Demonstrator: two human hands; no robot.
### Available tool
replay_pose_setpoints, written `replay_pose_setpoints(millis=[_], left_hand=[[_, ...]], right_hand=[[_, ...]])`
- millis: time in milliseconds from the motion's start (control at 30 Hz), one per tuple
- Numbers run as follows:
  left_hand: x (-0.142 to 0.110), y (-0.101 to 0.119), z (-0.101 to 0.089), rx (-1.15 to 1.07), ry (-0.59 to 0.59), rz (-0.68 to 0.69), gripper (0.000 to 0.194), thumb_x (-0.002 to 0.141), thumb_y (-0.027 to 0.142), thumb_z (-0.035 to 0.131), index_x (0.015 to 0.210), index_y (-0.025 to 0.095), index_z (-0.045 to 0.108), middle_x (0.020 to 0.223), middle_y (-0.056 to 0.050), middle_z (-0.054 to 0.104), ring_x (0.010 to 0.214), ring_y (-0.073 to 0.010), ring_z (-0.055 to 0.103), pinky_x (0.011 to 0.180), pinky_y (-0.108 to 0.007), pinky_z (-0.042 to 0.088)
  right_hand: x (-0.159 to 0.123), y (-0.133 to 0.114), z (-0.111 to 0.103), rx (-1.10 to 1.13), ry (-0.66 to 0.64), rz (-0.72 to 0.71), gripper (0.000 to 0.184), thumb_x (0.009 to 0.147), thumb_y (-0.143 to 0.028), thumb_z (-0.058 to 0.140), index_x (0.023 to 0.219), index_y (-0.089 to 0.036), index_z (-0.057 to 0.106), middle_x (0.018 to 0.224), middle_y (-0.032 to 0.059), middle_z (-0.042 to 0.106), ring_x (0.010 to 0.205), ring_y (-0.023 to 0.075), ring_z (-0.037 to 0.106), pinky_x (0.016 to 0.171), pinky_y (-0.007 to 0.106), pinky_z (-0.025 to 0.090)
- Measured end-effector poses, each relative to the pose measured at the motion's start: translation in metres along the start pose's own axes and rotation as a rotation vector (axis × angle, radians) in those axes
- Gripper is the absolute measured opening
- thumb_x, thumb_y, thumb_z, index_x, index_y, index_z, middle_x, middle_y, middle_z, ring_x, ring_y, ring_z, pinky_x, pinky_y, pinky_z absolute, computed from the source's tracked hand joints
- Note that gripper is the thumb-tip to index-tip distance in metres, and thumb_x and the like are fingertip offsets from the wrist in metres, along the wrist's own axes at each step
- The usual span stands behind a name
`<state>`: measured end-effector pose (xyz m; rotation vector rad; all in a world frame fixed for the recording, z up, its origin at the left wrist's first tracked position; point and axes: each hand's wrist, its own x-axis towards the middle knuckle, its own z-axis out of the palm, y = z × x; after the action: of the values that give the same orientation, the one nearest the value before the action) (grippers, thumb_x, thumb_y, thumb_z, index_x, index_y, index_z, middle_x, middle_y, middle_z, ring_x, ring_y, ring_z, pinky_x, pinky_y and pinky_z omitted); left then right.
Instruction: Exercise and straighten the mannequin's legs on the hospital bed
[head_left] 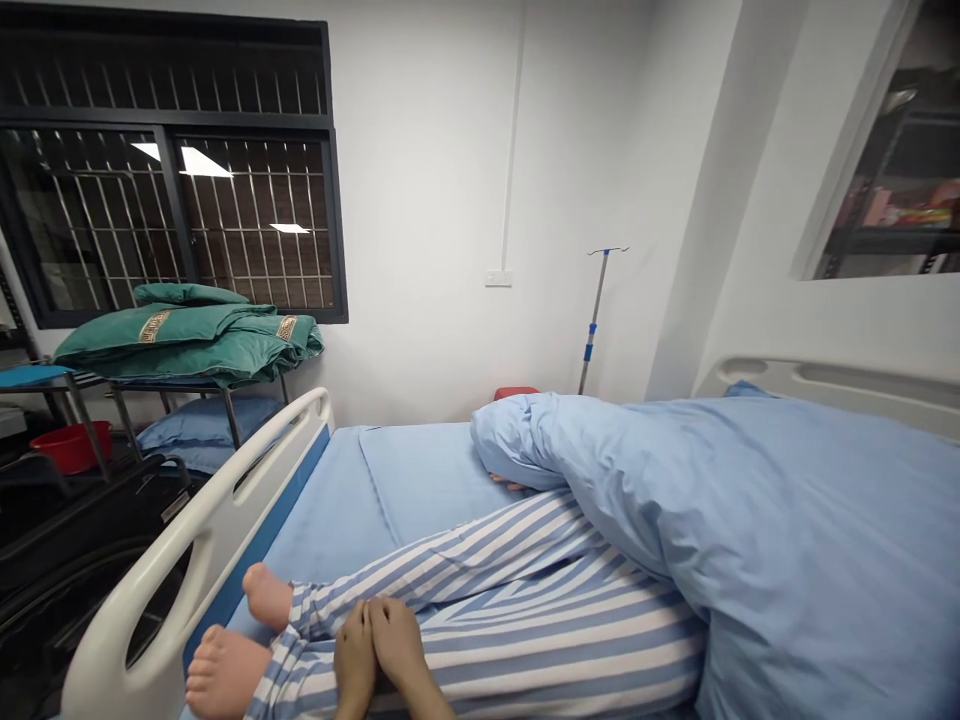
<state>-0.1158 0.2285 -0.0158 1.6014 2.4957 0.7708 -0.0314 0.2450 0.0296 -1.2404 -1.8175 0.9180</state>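
A figure lies on a hospital bed in blue-and-white striped pyjama trousers, with the upper body hidden under a pale blue quilt. My left hand and my right hand lie side by side on the striped lower legs, fingertips close together. Just left of my hands are the figure's two bare feet, next to a white bed rail. The figure's own hand barely shows from under the quilt's edge, on the blue sheet.
A black wheelchair stands beyond the rail, near a red basin. Green folded quilts and a blue pillow sit on a metal rack below a barred window. An IV pole stands behind the bed.
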Motion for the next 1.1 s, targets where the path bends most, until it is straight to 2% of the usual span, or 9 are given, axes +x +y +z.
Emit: replay_pose_setpoints(millis=[167, 400, 500, 633, 700, 767, 867, 967, 1100], left_hand=[[-0.005, 0.008, -0.001, 0.009, -0.034, 0.001, 0.034, 0.080, 0.012, 0.041, 0.102, 0.018, 0.066, 0.112, -0.009, 0.066, 0.101, -0.0216, 0.061, 0.087, -0.029, 0.045], [-0.009, 0.011, 0.002, 0.063, -0.104, -0.011, 0.035, 0.085, 0.019, 0.039, 0.112, 0.014, 0.061, 0.115, -0.012, 0.064, 0.102, -0.0242, 0.060, 0.084, -0.031, 0.044], [-0.006, 0.013, -0.002, -0.008, -0.112, -0.025, 0.034, 0.083, 0.020, 0.038, 0.107, 0.013, 0.062, 0.114, -0.014, 0.064, 0.101, -0.0241, 0.060, 0.086, -0.031, 0.042], [0.009, 0.021, -0.015, -0.343, -0.090, -0.063, 0.035, 0.083, 0.034, 0.033, 0.074, 0.017, 0.062, 0.077, -0.007, 0.067, 0.076, -0.0205, 0.060, 0.071, -0.029, 0.043], [0.016, 0.028, -0.020, -0.507, -0.035, -0.069, 0.035, 0.080, 0.038, 0.031, 0.057, 0.020, 0.050, 0.057, -0.002, 0.057, 0.061, -0.0175, 0.053, 0.060, -0.027, 0.040], [0.018, 0.035, -0.019, -0.611, 0.022, -0.057, 0.032, 0.078, 0.039, 0.033, 0.052, 0.021, 0.041, 0.050, 0.001, 0.048, 0.054, -0.0154, 0.047, 0.054, -0.025, 0.037], [0.009, 0.042, -0.004, -0.581, 0.049, -0.041, 0.032, 0.079, 0.037, 0.034, 0.056, 0.020, 0.048, 0.058, -0.002, 0.057, 0.060, -0.0167, 0.052, 0.058, -0.026, 0.040], [-0.005, 0.043, 0.012, -0.429, 0.048, -0.061, 0.024, 0.078, 0.026, 0.041, 0.072, 0.017, 0.062, 0.087, -0.011, 0.069, 0.075, -0.0215, 0.061, 0.072, -0.030, 0.043], [-0.012, 0.045, 0.010, -0.198, -0.037, -0.046, 0.027, 0.085, 0.022, 0.037, 0.088, 0.017, 0.063, 0.103, -0.012, 0.068, 0.087, -0.0231, 0.063, 0.076, -0.030, 0.042]], right_hand=[[0.000, -0.001, -0.022, -0.143, -0.006, -0.063, 0.029, 0.081, -0.026, 0.046, 0.056, -0.016, 0.056, 0.056, 0.0041, 0.060, 0.054, 0.0140, 0.050, 0.051, 0.025, 0.019], [-0.012, 0.022, -0.006, -0.153, 0.160, -0.049, 0.039, 0.090, -0.030, 0.036, 0.058, -0.017, 0.055, 0.060, 0.0042, 0.061, 0.055, 0.0133, 0.051, 0.053, 0.028, 0.018], [-0.010, 0.023, -0.007, -0.095, 0.148, -0.051, 0.038, 0.088, -0.028, 0.036, 0.056, -0.017, 0.052, 0.058, 0.0036, 0.060, 0.055, 0.0129, 0.050, 0.053, 0.028, 0.018], [-0.003, 0.025, -0.012, 0.066, 0.124, -0.051, 0.039, 0.087, -0.030, 0.035, 0.052, -0.016, 0.045, 0.053, 0.0013, 0.053, 0.053, 0.0118, 0.044, 0.053, 0.026, 0.019], [0.000, 0.027, -0.012, 0.149, 0.132, -0.035, 0.039, 0.087, -0.032, 0.035, 0.051, -0.017, 0.041, 0.051, 0.0002, 0.048, 0.053, 0.0117, 0.042, 0.053, 0.025, 0.020], [0.003, 0.030, -0.011, 0.231, 0.146, -0.019, 0.039, 0.086, -0.034, 0.036, 0.051, -0.017, 0.040, 0.051, -0.0005, 0.045, 0.054, 0.0117, 0.041, 0.053, 0.025, 0.021], [0.007, 0.036, -0.010, 0.360, 0.161, -0.002, 0.038, 0.085, -0.037, 0.037, 0.052, -0.018, 0.036, 0.051, -0.0015, 0.041, 0.053, 0.0116, 0.038, 0.053, 0.024, 0.024], [0.009, 0.040, -0.011, 0.446, 0.179, 0.040, 0.039, 0.084, -0.042, 0.037, 0.053, -0.019, 0.031, 0.051, -0.0029, 0.035, 0.052, 0.0110, 0.034, 0.052, 0.024, 0.026], [0.008, 0.037, -0.013, 0.379, 0.214, 0.054, 0.038, 0.085, -0.041, 0.034, 0.054, -0.019, 0.031, 0.052, -0.0025, 0.036, 0.053, 0.0110, 0.034, 0.053, 0.024, 0.026]])
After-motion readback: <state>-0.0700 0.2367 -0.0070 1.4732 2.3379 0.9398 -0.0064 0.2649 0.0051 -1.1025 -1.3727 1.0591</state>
